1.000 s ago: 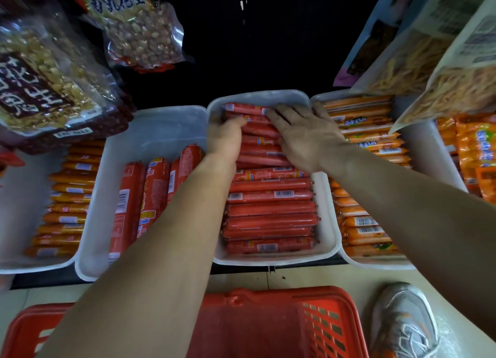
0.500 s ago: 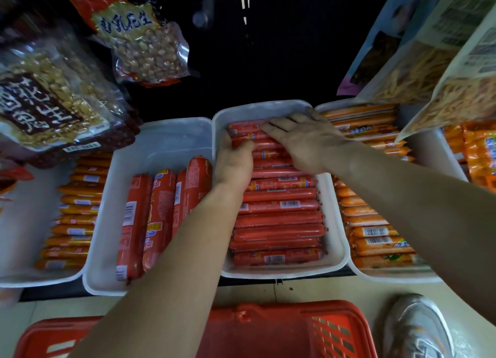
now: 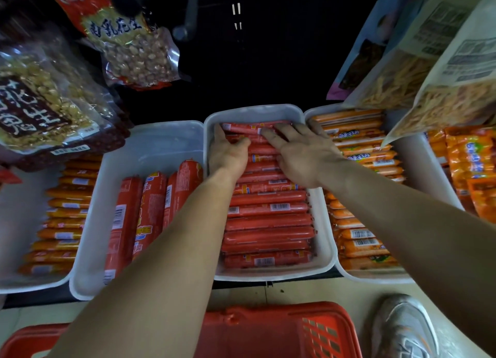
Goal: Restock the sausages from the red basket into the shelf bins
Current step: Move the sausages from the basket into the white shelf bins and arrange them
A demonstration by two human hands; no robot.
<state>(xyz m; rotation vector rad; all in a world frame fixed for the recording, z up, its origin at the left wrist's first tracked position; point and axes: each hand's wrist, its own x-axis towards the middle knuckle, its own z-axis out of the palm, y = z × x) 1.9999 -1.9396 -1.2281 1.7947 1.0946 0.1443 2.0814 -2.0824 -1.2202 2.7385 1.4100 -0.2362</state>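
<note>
Your red sausages lie crosswise in tight stacked rows, filling the middle white bin on the shelf. Your red basket sits on the floor just in front of that bin.

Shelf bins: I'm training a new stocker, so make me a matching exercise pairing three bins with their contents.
Bins:
1 centre bin
2 bin to its left
3 bin to its right

Contents:
A orange sausages
B thin red sausages, left hand and right hand on them
C thick red sausages lying front to back

Pairs: 1-B; 2-C; 3-A.
</note>
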